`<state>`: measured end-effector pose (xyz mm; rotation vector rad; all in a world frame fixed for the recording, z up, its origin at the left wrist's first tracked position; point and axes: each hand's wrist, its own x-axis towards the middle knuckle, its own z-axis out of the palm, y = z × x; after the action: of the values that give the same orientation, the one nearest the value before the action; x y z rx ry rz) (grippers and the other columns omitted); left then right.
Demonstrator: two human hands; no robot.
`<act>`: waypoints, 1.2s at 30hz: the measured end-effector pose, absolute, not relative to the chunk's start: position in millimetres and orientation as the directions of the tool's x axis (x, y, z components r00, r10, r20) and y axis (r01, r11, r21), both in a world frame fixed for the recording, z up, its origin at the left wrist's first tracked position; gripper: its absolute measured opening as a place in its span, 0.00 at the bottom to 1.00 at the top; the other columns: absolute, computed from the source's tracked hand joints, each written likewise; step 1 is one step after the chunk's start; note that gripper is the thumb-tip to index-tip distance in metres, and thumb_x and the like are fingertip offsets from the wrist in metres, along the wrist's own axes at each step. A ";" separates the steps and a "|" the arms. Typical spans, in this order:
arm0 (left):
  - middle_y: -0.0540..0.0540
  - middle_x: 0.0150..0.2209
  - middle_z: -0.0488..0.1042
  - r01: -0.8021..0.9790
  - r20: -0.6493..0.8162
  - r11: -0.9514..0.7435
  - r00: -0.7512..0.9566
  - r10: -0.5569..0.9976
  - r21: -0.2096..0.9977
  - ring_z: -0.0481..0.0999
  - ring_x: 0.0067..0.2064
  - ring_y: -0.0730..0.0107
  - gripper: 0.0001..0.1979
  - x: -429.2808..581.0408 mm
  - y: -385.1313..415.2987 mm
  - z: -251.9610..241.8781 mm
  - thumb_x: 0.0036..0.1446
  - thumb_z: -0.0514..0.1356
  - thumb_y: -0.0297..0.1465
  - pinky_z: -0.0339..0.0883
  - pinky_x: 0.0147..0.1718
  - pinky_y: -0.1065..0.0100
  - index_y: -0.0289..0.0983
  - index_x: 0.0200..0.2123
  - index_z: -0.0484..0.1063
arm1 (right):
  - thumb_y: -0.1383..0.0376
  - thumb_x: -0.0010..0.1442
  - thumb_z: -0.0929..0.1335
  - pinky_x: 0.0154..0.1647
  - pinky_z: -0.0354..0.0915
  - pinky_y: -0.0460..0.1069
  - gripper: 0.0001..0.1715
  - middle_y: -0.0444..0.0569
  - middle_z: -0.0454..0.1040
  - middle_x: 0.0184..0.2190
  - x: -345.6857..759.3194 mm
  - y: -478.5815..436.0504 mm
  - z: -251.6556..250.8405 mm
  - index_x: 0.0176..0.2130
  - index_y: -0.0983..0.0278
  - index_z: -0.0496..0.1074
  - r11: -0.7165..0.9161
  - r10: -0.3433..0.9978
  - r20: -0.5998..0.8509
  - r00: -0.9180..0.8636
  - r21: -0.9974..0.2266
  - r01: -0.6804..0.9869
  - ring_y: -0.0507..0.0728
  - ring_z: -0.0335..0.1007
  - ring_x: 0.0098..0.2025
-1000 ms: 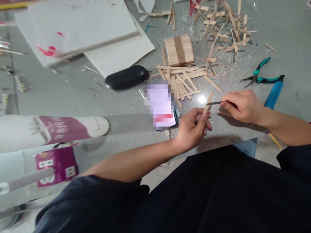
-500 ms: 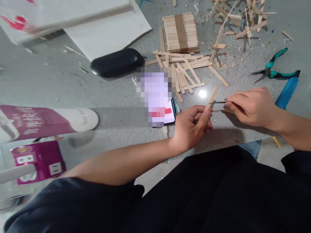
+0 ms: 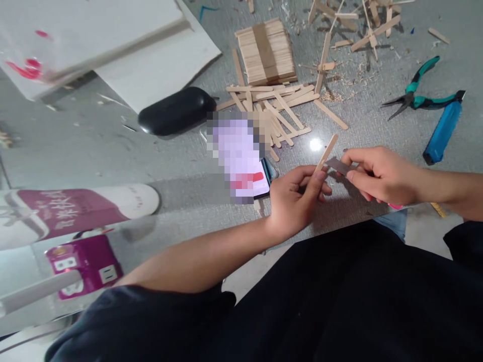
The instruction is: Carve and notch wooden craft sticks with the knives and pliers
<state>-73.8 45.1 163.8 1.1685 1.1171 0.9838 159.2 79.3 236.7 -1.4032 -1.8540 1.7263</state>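
Note:
My left hand (image 3: 296, 198) is closed in a pinch round a wooden craft stick (image 3: 327, 151), which points up and to the right out of the fingers. My right hand (image 3: 372, 173) grips a small flat dark-grey strip (image 3: 338, 166) between thumb and fingers; I cannot make out its exact kind. The strip's tip is right beside the stick's edge, and I cannot tell if they touch. Left of my left hand lies a phone (image 3: 264, 187) with its screen lit, mostly blurred out. Beyond my hands is a heap of loose craft sticks (image 3: 289, 110).
A banded bundle of craft sticks (image 3: 279, 53) stands behind the heap. Several joined sticks (image 3: 372, 37) and wood shavings lie farther back. Pliers (image 3: 411, 98) and a blue-handled tool (image 3: 443, 133) are at right. Leftward are a black case (image 3: 177, 110) and a purple power strip (image 3: 90, 261).
My right hand has turned, so the grey strip now shows its flat face instead of its thin edge. The left hand keeps hold of the stick. The view has shifted slightly.

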 end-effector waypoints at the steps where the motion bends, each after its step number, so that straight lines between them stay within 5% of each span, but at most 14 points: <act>1: 0.46 0.29 0.87 -0.001 -0.120 0.122 0.183 0.976 0.992 0.82 0.24 0.75 0.24 -74.1 44.9 163.3 0.74 0.70 0.53 0.79 0.26 0.75 0.37 0.48 0.88 | 0.66 0.74 0.68 0.18 0.54 0.51 0.07 0.35 0.72 0.16 159.2 78.8 236.1 0.40 0.57 0.71 -0.181 0.753 -0.416 -0.510 -0.876 0.447 0.52 0.66 0.14; 6: 0.48 0.29 0.86 0.068 -0.019 0.007 0.169 0.985 0.998 0.74 0.21 0.77 0.22 -75.6 45.8 164.0 0.77 0.66 0.51 0.72 0.23 0.73 0.39 0.51 0.89 | 0.61 0.79 0.68 0.19 0.58 0.50 0.07 0.35 0.75 0.18 159.1 78.8 232.2 0.43 0.57 0.70 -0.178 0.755 -0.391 -0.526 -0.895 0.410 0.51 0.68 0.15; 10: 0.49 0.28 0.83 0.100 0.025 -0.044 0.189 0.982 0.994 0.78 0.27 0.71 0.21 -79.0 49.6 165.8 0.77 0.66 0.52 0.77 0.30 0.67 0.42 0.51 0.90 | 0.56 0.80 0.68 0.22 0.56 0.50 0.14 0.35 0.73 0.18 158.0 79.0 227.8 0.40 0.57 0.68 -0.076 0.803 -0.301 -0.514 -0.908 0.413 0.50 0.65 0.17; 16: 0.45 0.33 0.83 0.068 0.112 -0.128 0.209 0.972 0.989 0.80 0.35 0.66 0.21 -83.4 55.6 163.0 0.77 0.66 0.54 0.76 0.36 0.61 0.46 0.43 0.92 | 0.59 0.74 0.68 0.28 0.55 0.53 0.12 0.38 0.71 0.20 155.8 81.5 228.5 0.36 0.57 0.65 0.082 0.831 -0.202 -0.518 -0.877 0.474 0.52 0.61 0.21; 20: 0.46 0.35 0.84 -0.016 0.110 -0.109 0.221 0.969 0.994 0.80 0.36 0.66 0.15 -83.7 55.6 163.5 0.74 0.70 0.51 0.76 0.37 0.61 0.50 0.48 0.93 | 0.59 0.71 0.68 0.30 0.56 0.53 0.12 0.39 0.69 0.22 158.2 81.1 224.5 0.34 0.57 0.66 0.254 0.825 -0.084 -0.559 -0.828 0.500 0.51 0.60 0.22; 23: 0.45 0.37 0.84 -0.021 0.108 -0.105 0.230 0.967 0.994 0.81 0.36 0.65 0.16 -83.8 54.2 165.3 0.72 0.72 0.53 0.78 0.37 0.60 0.50 0.49 0.93 | 0.59 0.72 0.68 0.29 0.53 0.53 0.09 0.38 0.68 0.21 162.8 79.5 213.5 0.37 0.56 0.70 0.429 0.795 0.047 -0.605 -0.748 0.506 0.52 0.58 0.21; 28: 0.45 0.39 0.84 -0.061 0.180 -0.170 0.233 0.956 0.984 0.83 0.37 0.68 0.12 -82.9 54.0 162.5 0.75 0.71 0.46 0.79 0.37 0.64 0.51 0.54 0.92 | 0.63 0.75 0.67 0.30 0.59 0.53 0.06 0.42 0.78 0.28 171.6 80.2 197.9 0.42 0.57 0.73 0.788 0.607 0.392 -0.692 -0.410 0.459 0.53 0.68 0.26; 32: 0.46 0.39 0.84 -0.111 0.314 -0.295 0.230 0.921 0.949 0.83 0.38 0.70 0.11 -81.8 56.7 156.9 0.76 0.71 0.41 0.79 0.38 0.68 0.50 0.57 0.91 | 0.67 0.75 0.68 0.30 0.65 0.52 0.03 0.40 0.81 0.32 173.7 83.2 198.6 0.45 0.57 0.70 0.867 0.498 0.512 -0.700 -0.266 0.422 0.53 0.71 0.28; 36: 0.45 0.40 0.85 -0.141 0.401 -0.377 0.256 0.879 0.916 0.83 0.40 0.71 0.13 -81.9 58.3 156.3 0.77 0.70 0.35 0.80 0.39 0.69 0.49 0.61 0.89 | 0.67 0.75 0.69 0.28 0.66 0.51 0.03 0.41 0.84 0.34 173.1 84.6 202.3 0.46 0.58 0.71 0.882 0.471 0.536 -0.701 -0.267 0.388 0.53 0.76 0.29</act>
<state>-81.9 58.3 156.3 1.5485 0.7127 1.3093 173.1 84.6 202.3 -0.6174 -2.4314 0.1765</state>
